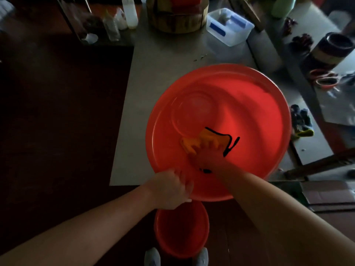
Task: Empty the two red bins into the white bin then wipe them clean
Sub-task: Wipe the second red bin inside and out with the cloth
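View from above the work table [159, 64]. Your left hand [171, 189] grips the near rim of the large red bin [269, 89], fingers curled over the edge, steadying it. Your right hand [208, 156] is inside that bin, fingers spread and pressed flat on an orange cloth [192, 144] with black edging, which lies under and just ahead of the fingertips on the bin's inner wall.

Progress, as judged from this view: the large red bin holds nothing but the cloth, so its emptying looks done and its wiping is under way. The small red bin [180, 233] stands on the floor below your left hand, between your feet [152, 256]; it looks empty, though the dim light hides whether it has been wiped. That bin probably remains to be done.

Surroundings: far beyond your right hand sits a white box [228, 25] holding blue-marked items; whether this is the task's white bin cannot be told. Beside it are a round wooden block [176, 18] and some bottles [130, 12]. To the right of your right hand, outside the bin, lie gloves [301, 121] and red-handled scissors [324, 77]. Nothing lies between your hands and the surface being wiped; the gloves sit just beside the far rim and could be nudged if the bin is turned.
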